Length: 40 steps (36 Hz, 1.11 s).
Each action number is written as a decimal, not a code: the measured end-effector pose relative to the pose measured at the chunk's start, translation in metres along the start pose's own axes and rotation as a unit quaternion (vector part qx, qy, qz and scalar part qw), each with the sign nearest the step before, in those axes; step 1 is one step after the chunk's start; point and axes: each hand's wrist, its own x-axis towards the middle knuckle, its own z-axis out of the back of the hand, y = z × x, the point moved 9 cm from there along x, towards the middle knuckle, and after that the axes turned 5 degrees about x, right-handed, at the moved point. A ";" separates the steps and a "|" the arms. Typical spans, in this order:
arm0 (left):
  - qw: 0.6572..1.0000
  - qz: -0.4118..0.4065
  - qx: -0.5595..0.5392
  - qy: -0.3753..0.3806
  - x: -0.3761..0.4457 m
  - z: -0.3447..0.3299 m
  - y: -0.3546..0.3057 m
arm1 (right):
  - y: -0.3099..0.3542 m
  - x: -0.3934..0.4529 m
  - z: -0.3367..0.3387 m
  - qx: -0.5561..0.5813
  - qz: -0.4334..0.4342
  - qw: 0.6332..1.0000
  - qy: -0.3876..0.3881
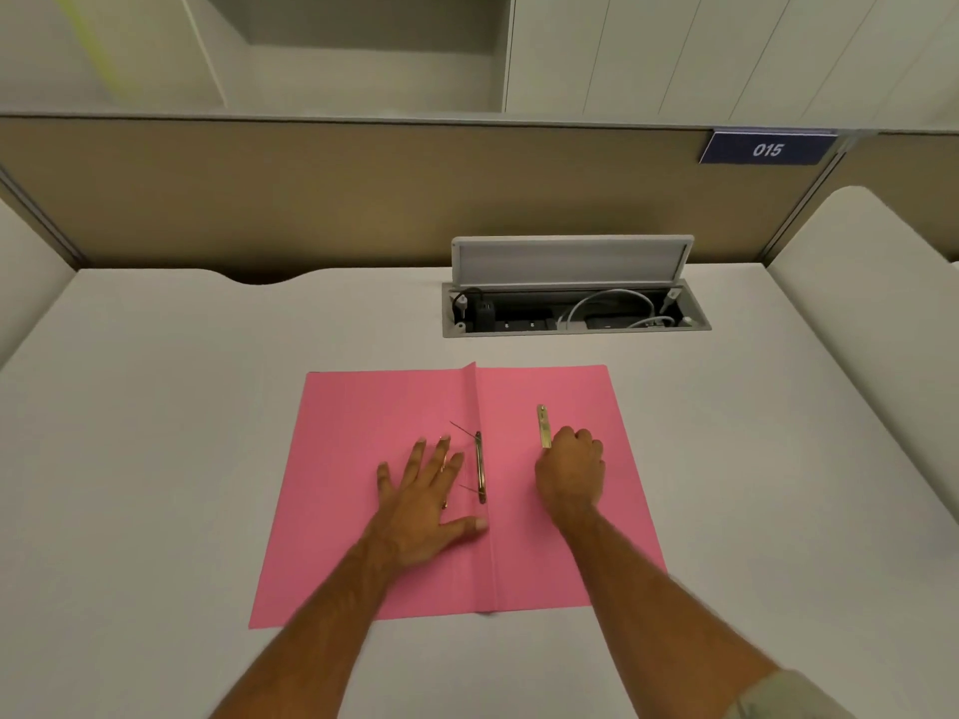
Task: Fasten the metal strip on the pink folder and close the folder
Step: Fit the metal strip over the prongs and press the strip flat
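A pink folder (363, 407) lies open and flat on the white desk, its spine crease running down the middle. Just left of the crease sits a brass fastener base (481, 467) with two thin prongs sticking up and leaning left. My left hand (433, 498) rests flat on the left flap, fingers spread, thumb near the crease, right beside the fastener. A loose brass metal strip (543, 425) lies on the right flap. My right hand (571, 472) is curled over the strip's near end, fingertips pinching it; the strip's far end still shows beyond my knuckles.
An open cable hatch (573, 303) with plugs and white cords is set into the desk behind the folder, its lid raised. A tan partition with a blue "015" sign (767, 148) closes the back. White side panels stand left and right.
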 end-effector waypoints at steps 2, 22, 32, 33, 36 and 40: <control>1.000 -0.006 0.011 0.007 0.000 -0.002 -0.003 | -0.001 0.000 -0.002 0.008 -0.023 1.000 0.006; 0.995 -0.038 0.051 0.072 0.003 -0.004 -0.029 | -0.009 0.005 0.004 0.191 -0.150 0.969 0.038; 0.994 -0.029 0.036 0.095 0.007 -0.005 -0.032 | -0.002 -0.006 0.001 0.294 -0.102 0.950 0.036; 0.994 -0.029 0.035 0.096 0.007 -0.005 -0.032 | 0.001 -0.009 0.001 0.320 -0.091 0.942 0.039; 0.995 -0.028 0.033 0.094 0.007 -0.004 -0.033 | 0.010 -0.017 0.002 0.387 -0.059 0.919 0.054; 0.995 -0.025 0.026 0.092 0.007 -0.005 -0.032 | 0.019 -0.026 0.004 0.445 -0.044 0.892 0.068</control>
